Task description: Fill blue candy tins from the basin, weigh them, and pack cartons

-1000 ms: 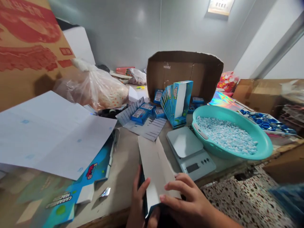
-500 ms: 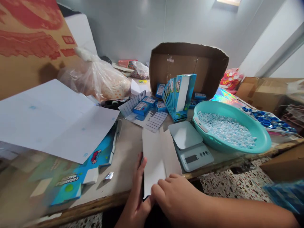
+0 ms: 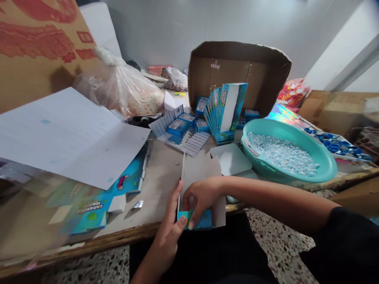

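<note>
Over the near edge of the table [image 3: 162,169], a person's left hand [image 3: 169,230] grips one side of an open box [image 3: 194,167]; the right hand [image 3: 204,195] pinches its blue end. Farther right stand a scale [image 3: 232,157] and basin [image 3: 263,169].

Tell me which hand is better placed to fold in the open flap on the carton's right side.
Probably the right hand: it reaches into the carton at the near end, closer to that flap. The left hand holds the opposite side.
</note>
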`<state>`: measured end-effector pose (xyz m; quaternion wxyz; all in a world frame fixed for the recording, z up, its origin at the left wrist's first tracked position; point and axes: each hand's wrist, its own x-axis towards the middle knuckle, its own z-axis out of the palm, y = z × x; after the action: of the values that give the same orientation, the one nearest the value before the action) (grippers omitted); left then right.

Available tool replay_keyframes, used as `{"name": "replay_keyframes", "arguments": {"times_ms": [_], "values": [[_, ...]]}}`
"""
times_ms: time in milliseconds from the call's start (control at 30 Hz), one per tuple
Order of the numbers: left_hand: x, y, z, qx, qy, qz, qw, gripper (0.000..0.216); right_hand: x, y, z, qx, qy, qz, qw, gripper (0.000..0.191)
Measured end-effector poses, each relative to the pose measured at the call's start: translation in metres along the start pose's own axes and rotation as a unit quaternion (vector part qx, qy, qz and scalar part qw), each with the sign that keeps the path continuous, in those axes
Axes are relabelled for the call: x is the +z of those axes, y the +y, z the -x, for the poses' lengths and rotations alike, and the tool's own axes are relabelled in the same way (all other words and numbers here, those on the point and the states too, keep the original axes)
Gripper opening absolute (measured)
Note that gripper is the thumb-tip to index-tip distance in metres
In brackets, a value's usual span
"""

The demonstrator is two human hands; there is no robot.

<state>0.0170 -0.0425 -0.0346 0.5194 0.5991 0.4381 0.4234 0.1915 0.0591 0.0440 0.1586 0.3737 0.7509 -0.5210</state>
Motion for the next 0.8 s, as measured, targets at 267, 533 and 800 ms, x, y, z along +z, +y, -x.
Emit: {"name": "replay_keyframes", "arguments": {"times_ms": [267, 533, 800], "values": [[0.009, 0.008, 0.001, 0.003, 0.093, -0.043, 0.995, 0.063, 0.075, -0.019, 0.048, -0.109, 0.313, 0.397, 0.856, 0.029], [0.021, 0.016, -0.006, -0.003, 0.171, -0.104, 0.980, 0.048, 0.107, 0.040, 0.070, -0.153, 0.661, 0.212, 0.703, 0.057], [0.031, 0.019, -0.012, -0.054, 0.229, -0.118, 0.965, 0.055, 0.159, 0.054, 0.039, -0.191, 0.635, -0.128, 0.738, 0.029]]}}
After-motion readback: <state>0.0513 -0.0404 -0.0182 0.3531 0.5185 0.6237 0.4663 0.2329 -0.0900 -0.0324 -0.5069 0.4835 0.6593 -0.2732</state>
